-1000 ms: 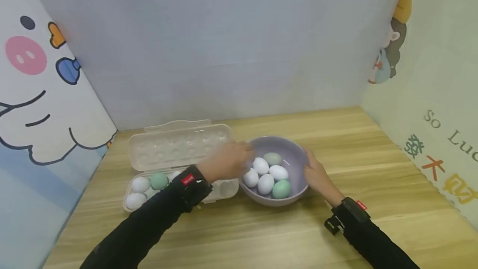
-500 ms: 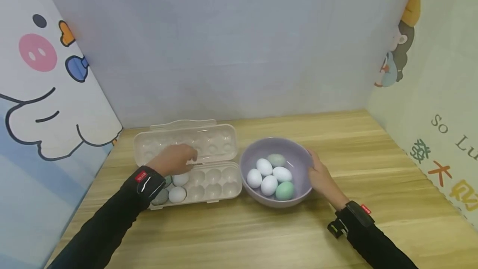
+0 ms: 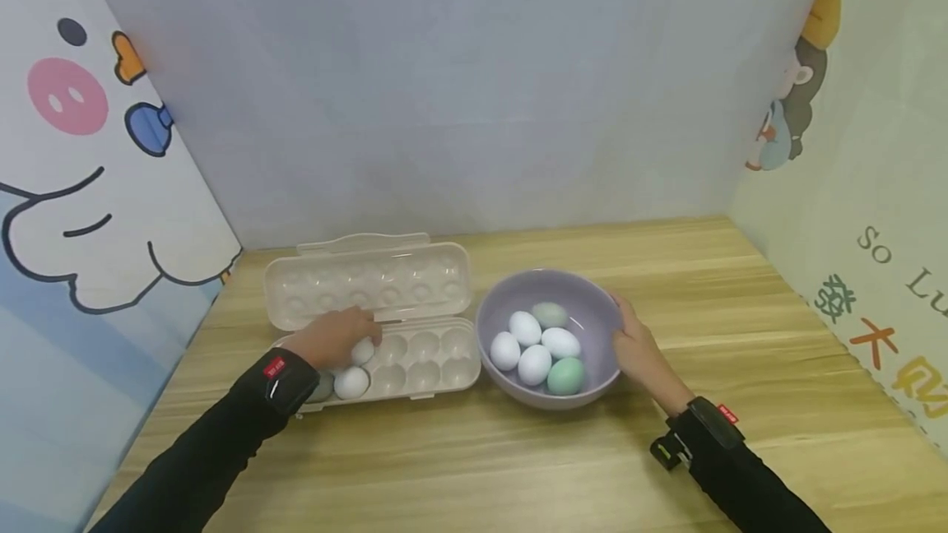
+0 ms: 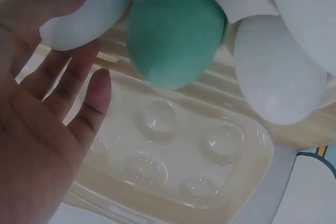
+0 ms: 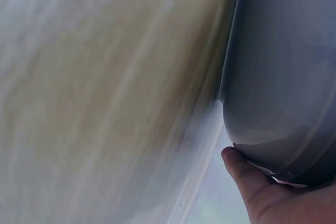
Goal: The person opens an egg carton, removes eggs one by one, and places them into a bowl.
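Note:
In the head view my left hand point(image 3: 335, 338) reaches into the open plastic egg carton point(image 3: 452, 373), fingers around a white egg point(image 3: 362, 350) in the back row. The left wrist view shows thumb and fingers pinching that white egg point(image 4: 86, 22), beside a green egg point(image 4: 176, 38). Another white egg point(image 3: 351, 382) sits in the front row; the carton's left end is partly hidden by the hand. My right hand point(image 3: 638, 352) holds the right rim of a purple bowl point(image 3: 596, 319), which contains several white and green eggs. The right wrist view shows the thumb point(image 5: 244, 174) against the bowl's outside.
The carton's lid point(image 3: 437, 278) lies folded back behind its cups, and the right-hand cups hold no eggs. The bowl stands just right of the carton on a wooden table point(image 3: 444, 467). Printed panels border both sides, with a plain wall point(image 3: 474, 89) behind.
My left hand has moved left from the bowl to the carton, then lowered onto a white egg and taken hold of it. My right hand has stayed on the bowl's rim.

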Motion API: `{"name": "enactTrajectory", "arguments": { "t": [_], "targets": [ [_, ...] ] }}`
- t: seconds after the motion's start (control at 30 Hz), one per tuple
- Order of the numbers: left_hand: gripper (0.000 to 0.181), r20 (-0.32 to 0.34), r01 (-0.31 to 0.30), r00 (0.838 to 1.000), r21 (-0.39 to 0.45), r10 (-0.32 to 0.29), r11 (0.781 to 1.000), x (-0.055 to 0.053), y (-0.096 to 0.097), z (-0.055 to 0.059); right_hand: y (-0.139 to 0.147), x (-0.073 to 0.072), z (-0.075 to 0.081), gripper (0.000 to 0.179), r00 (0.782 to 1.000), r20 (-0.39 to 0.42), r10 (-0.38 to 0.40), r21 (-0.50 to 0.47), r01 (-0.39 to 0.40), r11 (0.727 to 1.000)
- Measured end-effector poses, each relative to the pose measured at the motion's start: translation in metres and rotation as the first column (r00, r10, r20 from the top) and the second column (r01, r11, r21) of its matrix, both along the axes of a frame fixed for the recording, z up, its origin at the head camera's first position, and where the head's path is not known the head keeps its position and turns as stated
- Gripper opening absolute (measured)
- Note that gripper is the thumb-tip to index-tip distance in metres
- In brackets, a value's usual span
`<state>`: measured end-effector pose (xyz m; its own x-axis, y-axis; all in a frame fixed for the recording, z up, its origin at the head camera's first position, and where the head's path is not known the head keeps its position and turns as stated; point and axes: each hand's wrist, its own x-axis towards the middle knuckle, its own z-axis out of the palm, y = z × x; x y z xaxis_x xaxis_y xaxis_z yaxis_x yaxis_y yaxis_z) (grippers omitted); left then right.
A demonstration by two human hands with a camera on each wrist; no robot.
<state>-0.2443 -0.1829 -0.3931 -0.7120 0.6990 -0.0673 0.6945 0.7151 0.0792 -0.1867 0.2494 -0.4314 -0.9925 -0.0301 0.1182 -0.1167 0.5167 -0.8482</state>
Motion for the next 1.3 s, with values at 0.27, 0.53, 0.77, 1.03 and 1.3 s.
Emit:
{"name": "enactTrajectory", "arguments": {
  "t": [0.27, 0.53, 0.77, 1.03, 1.3],
  "targets": [
    [0.037, -0.026, 0.025, 0.999, -0.014, -0.026, 1.000, 0.007, 0.003, 0.008, 0.000, 0.000, -0.001, 0.058, 1.000, 0.015, -0.003, -0.017, 0.003, 1.000],
    [0.032, -0.121, -0.001, 0.993, 0.015, 0.003, 1.000, 0.012, 0.003, 0.020, 0.001, 0.000, 0.000, 0.058, 1.000, 0.019, -0.005, -0.003, 0.005, 1.000],
    [0.039, -0.171, 0.056, 0.985, 0.127, -0.034, 0.990, 0.018, 0.017, 0.046, 0.001, 0.000, 0.002, 0.058, 1.000, 0.020, 0.003, -0.007, -0.003, 1.000],
    [0.056, -0.244, 0.192, 0.958, 0.160, -0.150, 0.968, 0.014, 0.049, 0.063, -0.001, 0.000, 0.000, 0.058, 1.000, 0.007, -0.005, -0.021, 0.006, 1.000],
    [0.042, -0.241, 0.291, 0.941, 0.222, -0.237, 0.931, 0.002, 0.097, 0.067, -0.001, -0.001, 0.001, 0.058, 1.000, 0.005, -0.013, -0.016, 0.013, 1.000]
  ]
}}
